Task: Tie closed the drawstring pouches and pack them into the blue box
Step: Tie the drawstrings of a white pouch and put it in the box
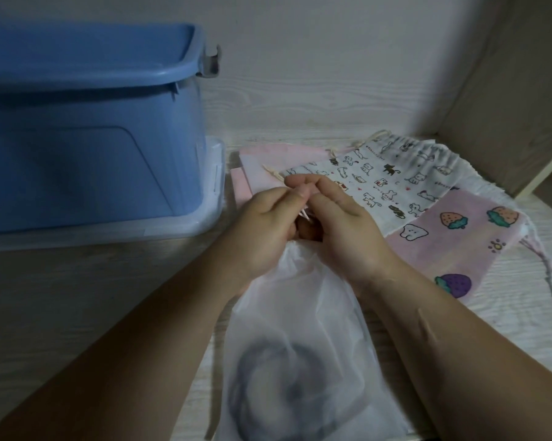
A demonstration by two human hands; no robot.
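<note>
At the left of the table (77,297) stands the blue box (87,138), lid on. Nearer lies the white pouch (300,345), its mouth gathered, with the cat-print pouch (395,176) and strawberry pouch (459,237) beyond. The hands meet at that mouth, left hand (262,230) and right hand (341,230) each pinching the drawstring (303,214). The knot would probably hold best pulled snug against the bunched neck.

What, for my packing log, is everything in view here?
Blue plastic lidded box: one, blue, rear left.
Clear plastic tray: one, see-through, under that box.
White translucent drawstring pouch: one, white, front centre.
Cat-print cloth pouch: one, white, right of centre.
Strawberry-print cloth pouch: one, pink, right.
Plain pink pouches: count unclear, pink, between box and cat-print pouch.
Left hand: one, pinching the white pouch's cord.
Right hand: one, same cord.
</note>
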